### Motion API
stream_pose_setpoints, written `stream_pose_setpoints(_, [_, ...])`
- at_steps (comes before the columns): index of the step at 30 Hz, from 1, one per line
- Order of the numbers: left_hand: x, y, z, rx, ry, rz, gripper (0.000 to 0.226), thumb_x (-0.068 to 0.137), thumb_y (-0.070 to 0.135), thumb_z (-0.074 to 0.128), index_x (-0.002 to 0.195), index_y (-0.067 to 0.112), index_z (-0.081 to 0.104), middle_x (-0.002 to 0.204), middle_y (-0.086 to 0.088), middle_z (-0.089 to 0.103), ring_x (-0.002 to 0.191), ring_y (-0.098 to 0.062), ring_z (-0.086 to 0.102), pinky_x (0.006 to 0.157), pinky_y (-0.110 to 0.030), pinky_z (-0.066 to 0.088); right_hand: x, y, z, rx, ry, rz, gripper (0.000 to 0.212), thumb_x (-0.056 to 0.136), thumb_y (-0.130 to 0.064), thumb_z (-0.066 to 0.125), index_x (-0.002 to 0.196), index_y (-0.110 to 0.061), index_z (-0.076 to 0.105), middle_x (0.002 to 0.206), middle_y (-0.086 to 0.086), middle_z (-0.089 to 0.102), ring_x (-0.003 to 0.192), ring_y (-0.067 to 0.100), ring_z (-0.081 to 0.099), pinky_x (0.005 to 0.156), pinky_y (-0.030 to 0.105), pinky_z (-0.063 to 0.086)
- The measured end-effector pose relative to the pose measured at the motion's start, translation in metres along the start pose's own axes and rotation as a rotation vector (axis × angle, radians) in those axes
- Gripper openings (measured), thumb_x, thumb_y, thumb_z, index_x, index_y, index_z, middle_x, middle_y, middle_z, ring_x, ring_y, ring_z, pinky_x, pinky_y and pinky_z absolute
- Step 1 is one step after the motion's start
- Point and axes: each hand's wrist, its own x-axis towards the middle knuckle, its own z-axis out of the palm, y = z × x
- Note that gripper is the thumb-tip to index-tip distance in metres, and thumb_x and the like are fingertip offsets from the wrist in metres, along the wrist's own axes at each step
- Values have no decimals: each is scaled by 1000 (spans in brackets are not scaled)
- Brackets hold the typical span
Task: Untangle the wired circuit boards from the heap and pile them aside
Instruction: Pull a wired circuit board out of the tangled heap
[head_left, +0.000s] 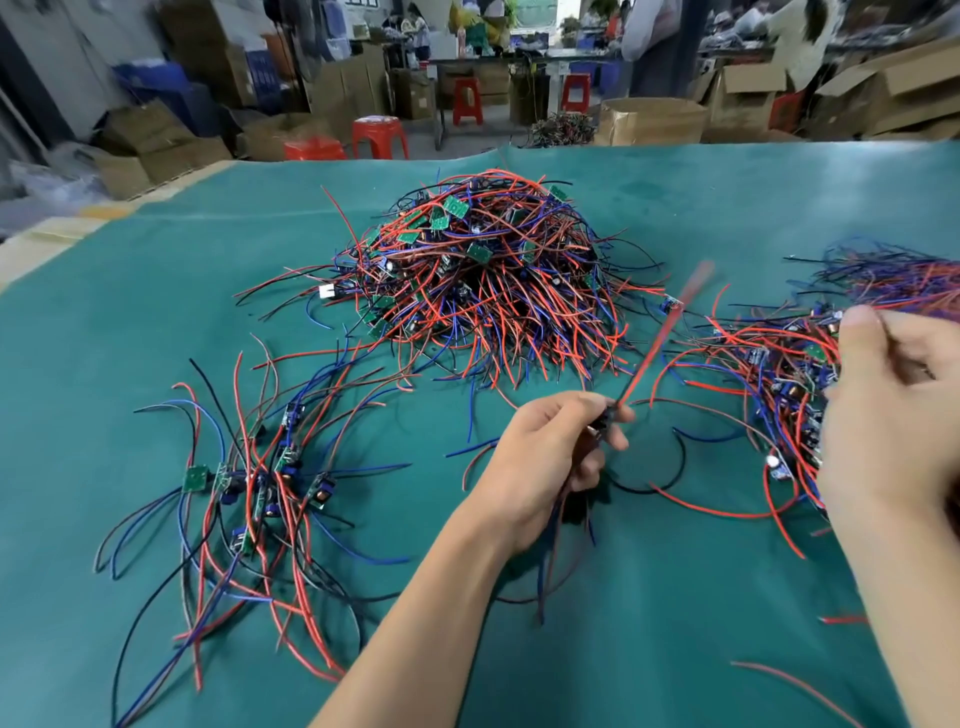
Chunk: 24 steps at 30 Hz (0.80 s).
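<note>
While the heap (493, 275) sits beyond, both hands (550, 447) grip wired boards.

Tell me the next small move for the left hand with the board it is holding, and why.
Probably carry it left and lay it on the small pile. The left hand pinches one wired board, its red wire lifted and blurred, seemingly free of the big heap, though blur hides the tip.

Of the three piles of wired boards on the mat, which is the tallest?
The central heap, a dense mound at the far middle. The left pile lies loosely spread and flat; the right pile is lower.
</note>
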Motion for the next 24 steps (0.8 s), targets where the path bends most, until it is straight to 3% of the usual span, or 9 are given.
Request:
stream_pose_setpoints(2, [-1, 0, 0, -5, 11, 37, 26, 105, 17, 42, 104, 5, 65, 79, 0, 65, 52, -9, 42, 52, -21, 30, -6, -2, 4, -44, -76, 1, 32, 88, -67, 62, 88, -37, 73, 78, 2, 73, 72, 30, 70, 74, 58, 56])
stream_pose_setpoints(4, [-3, 0, 2, -21, -13, 51, 26, 106, 17, 41, 109, 6, 64, 86, -1, 67, 58, -10, 48, 59, -23, 36, -25, -12, 16, -54, -362, -54, 33, 85, -62, 63, 91, -31, 72, 71, 1, 72, 69, 26, 70, 70, 58, 57])
stream_pose_setpoints(6, [-4, 1, 3, -45, -39, 46, 26, 106, 15, 40, 111, 4, 63, 88, -4, 67, 62, -11, 50, 62, -23, 38, -48, -24, 23, -7, -726, -65, 34, 81, -64, 62, 90, -35, 76, 73, -5, 75, 70, 11, 69, 71, 47, 58])
stream_pose_setpoints(8, [-4, 2, 4, -70, -56, 30, 26, 105, 11, 39, 114, 0, 62, 88, -6, 65, 64, -11, 51, 61, -21, 39, -61, -29, 26, 33, -906, -82, 30, 79, -62, 67, 88, -36, 78, 78, -13, 76, 72, 3, 70, 73, 39, 56])
stream_pose_setpoints(12, [-4, 4, 5, -116, -64, -41, 33, 100, -6, 38, 129, -11, 52, 93, -12, 61, 71, -12, 59, 63, -20, 45, -53, -18, 25, 52, -875, -109, 2, 83, -32, 83, 85, -32, 83, 87, -14, 79, 83, 15, 73, 82, 49, 58])
stream_pose_setpoints(14, [-3, 2, 4, -95, -50, -22, 40, 93, -17, 40, 132, -10, 50, 98, -19, 58, 76, -14, 64, 68, -20, 50, -51, -16, 24, 91, -869, -94, 11, 84, -22, 83, 83, -32, 83, 86, -14, 79, 82, 11, 74, 77, 44, 56])
stream_pose_setpoints(17, [-3, -1, 1, -76, 9, 29, 34, 93, -18, 45, 124, -9, 55, 96, -22, 59, 75, -15, 67, 73, -20, 54, -57, -22, 25, 165, -910, -66, 11, 85, -24, 81, 84, -35, 83, 86, -12, 79, 79, 5, 72, 73, 35, 52])
stream_pose_setpoints(20, [-2, -2, 0, -52, 49, 6, 28, 92, -17, 46, 117, -11, 58, 88, -21, 64, 70, -15, 68, 67, -21, 56, -60, -27, 24, 161, -907, -72, 6, 79, -35, 79, 84, -35, 82, 81, -11, 79, 74, 6, 73, 75, 36, 57])
stream_pose_setpoints(24, [-1, -4, 0, -38, 85, -3, 23, 93, -12, 54, 116, -12, 56, 91, -23, 69, 71, -22, 68, 63, -24, 56, -66, -34, 24, 105, -924, -142, 15, 75, -21, 89, 79, -32, 79, 74, -11, 76, 65, 8, 70, 69, 28, 58])
